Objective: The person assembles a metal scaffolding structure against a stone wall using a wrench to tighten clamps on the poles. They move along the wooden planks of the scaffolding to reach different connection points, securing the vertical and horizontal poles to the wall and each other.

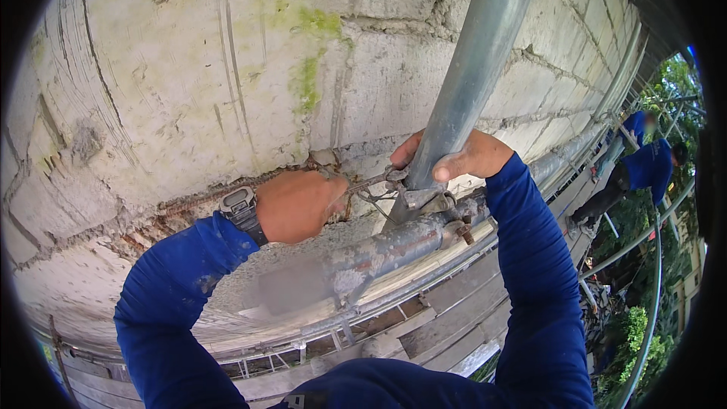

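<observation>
My right hand is wrapped around an upright grey scaffold pipe, thumb in front and fingertips behind it. At the pipe's lower part sits a metal scaffold clamp, joining it to a horizontal pipe with worn, stained paint. My left hand, wearing a wristwatch, is closed on a thin metal wrench. The wrench's far end meets the bolt side of the clamp; its handle is mostly hidden in my fist. A rusty bolt sticks out of the clamp fitting on the horizontal pipe.
A rough block wall with green stains rises right behind the pipes. Below run scaffold planks and lower rails. Two people in blue work farther along at the right, one bending, among more scaffold pipes and greenery.
</observation>
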`<state>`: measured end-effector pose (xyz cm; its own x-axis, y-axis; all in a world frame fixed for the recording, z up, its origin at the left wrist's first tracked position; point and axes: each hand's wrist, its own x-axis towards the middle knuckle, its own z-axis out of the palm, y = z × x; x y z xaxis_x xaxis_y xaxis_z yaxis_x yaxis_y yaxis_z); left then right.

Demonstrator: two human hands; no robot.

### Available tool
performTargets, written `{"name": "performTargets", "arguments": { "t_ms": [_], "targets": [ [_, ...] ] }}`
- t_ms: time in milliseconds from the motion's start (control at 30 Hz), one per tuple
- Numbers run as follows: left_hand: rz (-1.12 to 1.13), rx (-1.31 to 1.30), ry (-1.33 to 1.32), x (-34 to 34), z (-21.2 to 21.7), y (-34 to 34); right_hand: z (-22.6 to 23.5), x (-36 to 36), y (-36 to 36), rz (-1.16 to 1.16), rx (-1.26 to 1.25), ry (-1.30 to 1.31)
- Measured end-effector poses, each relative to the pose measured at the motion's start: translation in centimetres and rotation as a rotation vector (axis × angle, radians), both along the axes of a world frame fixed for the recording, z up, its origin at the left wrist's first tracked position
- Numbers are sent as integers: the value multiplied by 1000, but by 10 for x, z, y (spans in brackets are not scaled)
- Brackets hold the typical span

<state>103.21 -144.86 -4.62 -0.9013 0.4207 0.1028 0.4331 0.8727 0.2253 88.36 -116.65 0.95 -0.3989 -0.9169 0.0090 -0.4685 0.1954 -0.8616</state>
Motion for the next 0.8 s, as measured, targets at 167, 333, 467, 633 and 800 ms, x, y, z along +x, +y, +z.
{"name": "performTargets", "arguments": {
  "t_ms": [167,333,467,633,800],
  "targets": [
    [-54,-59,-39,-7,9,-4,1,1,1,8,8,-4],
    [-71,63,41,-7,-10,-6,3,4,0,-5,26,-3],
    [-28,-47,-31,-3,9,-3,3,2,-1,11,2,22],
    [-28,9,-31,0,12,-3,1,1,3,-18,12,14],
    [-146,543,-43,14,-11,-39,-4,3,1,-74,8,29]
  ]
}}
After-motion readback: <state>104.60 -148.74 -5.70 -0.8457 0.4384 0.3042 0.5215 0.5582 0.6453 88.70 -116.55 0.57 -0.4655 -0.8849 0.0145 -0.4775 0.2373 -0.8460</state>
